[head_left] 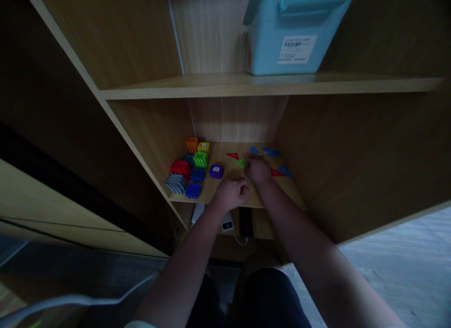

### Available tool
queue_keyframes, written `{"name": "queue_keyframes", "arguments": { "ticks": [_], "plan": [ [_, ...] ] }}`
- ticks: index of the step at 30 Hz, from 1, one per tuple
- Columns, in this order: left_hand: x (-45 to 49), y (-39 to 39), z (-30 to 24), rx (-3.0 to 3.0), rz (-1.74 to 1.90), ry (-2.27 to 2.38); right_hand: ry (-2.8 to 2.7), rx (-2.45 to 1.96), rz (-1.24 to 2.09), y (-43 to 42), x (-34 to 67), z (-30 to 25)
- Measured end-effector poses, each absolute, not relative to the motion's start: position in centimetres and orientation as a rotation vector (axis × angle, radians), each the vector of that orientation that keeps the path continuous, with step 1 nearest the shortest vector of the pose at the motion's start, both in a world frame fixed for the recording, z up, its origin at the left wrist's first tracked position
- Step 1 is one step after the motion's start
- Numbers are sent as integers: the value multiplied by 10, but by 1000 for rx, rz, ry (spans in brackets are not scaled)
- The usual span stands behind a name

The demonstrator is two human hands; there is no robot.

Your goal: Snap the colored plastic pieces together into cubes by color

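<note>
My left hand [230, 194] is curled closed just above the front edge of the shelf board; whatever its fingers hold, if anything, is hidden. Further back, my right hand [259, 170] is bent down over the board with its fingers closed. Its fingertips are beside a small green triangle piece [241, 163], and I cannot tell whether they grip it. A red triangle piece [233, 155] lies just behind the green one. Blue triangle pieces [270, 152] and another red triangle [277, 173] lie to the right of that hand. A purple stack of toothed squares [216, 171] sits left of my hands.
Several coloured stacks stand at the left, among them red [181, 169], grey [176, 183], green [200, 160] and orange [192, 144]. A light-blue bin [296, 36] is on the shelf above. Below, a white power bank [227, 224] with a cable lies beside a dark phone-like slab [245, 222].
</note>
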State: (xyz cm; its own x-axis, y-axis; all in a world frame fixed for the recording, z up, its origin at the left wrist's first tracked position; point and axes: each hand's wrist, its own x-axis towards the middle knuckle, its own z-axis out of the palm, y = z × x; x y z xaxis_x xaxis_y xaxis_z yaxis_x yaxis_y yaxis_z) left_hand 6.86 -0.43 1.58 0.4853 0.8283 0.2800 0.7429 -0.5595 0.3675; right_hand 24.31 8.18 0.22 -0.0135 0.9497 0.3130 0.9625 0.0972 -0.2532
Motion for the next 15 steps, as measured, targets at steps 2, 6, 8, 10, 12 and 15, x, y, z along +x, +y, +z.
{"name": "queue_keyframes", "arguments": {
  "ticks": [2, 6, 8, 10, 12, 15],
  "plan": [
    [69, -4, 14, 2536, 653, 1353, -2002, -1853, -80, 81, 243, 2],
    [69, -2, 12, 2547, 657, 1363, -2041, -1755, -70, 83, 244, 1],
    [69, -2, 12, 2549, 642, 1367, -2063, -1696, -53, 85, 245, 0],
    [69, -2, 13, 2549, 641, 1366, -2089, -1669, -29, 87, 245, -2],
    [69, -3, 13, 2551, 639, 1364, -2095, -1664, -13, 88, 246, -4],
    [69, -4, 14, 2562, 613, 1372, -2049, -1612, 28, 91, 248, -7]
  ]
}}
